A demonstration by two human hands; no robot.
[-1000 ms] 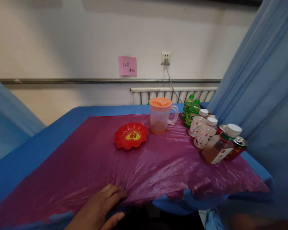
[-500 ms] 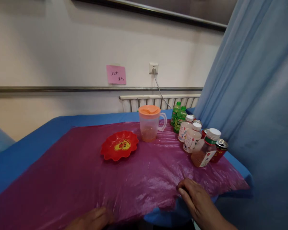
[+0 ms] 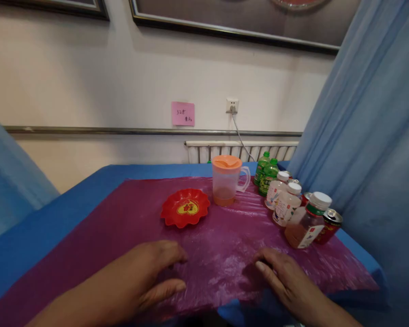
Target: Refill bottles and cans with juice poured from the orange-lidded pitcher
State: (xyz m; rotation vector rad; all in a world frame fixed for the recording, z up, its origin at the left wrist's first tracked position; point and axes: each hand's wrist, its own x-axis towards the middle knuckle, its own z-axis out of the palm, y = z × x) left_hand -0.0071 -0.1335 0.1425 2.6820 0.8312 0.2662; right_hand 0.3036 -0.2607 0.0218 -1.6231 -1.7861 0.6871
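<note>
My left hand (image 3: 153,277) is over the near part of the purple plastic sheet (image 3: 218,254), thumb and fingers apart, holding nothing. My right hand (image 3: 282,277) hovers low over the sheet's front edge; its fingers are bent, with a gap between thumb and forefinger and nothing seen in it. Beyond my left hand lies a red scalloped plate (image 3: 170,209) with a yellow print. To its right stands a clear pitcher (image 3: 224,184) with an orange lid and a little amber liquid inside. The bottle of brownish drink (image 3: 298,227) is the nearest one to my right hand.
Two white-capped bottles (image 3: 286,206), green bottles (image 3: 269,177) and a dark red can (image 3: 329,227) line the right side. A blue cloth (image 3: 98,181) lies under the sheet. Blue curtains (image 3: 371,136) hang at the right. A plugged-in cord (image 3: 240,134) runs down the wall.
My left hand has come up from the bottom edge and forward over the sheet, its fingers now spread. My right hand stays near the front edge. The view has shifted left and slightly up.
</note>
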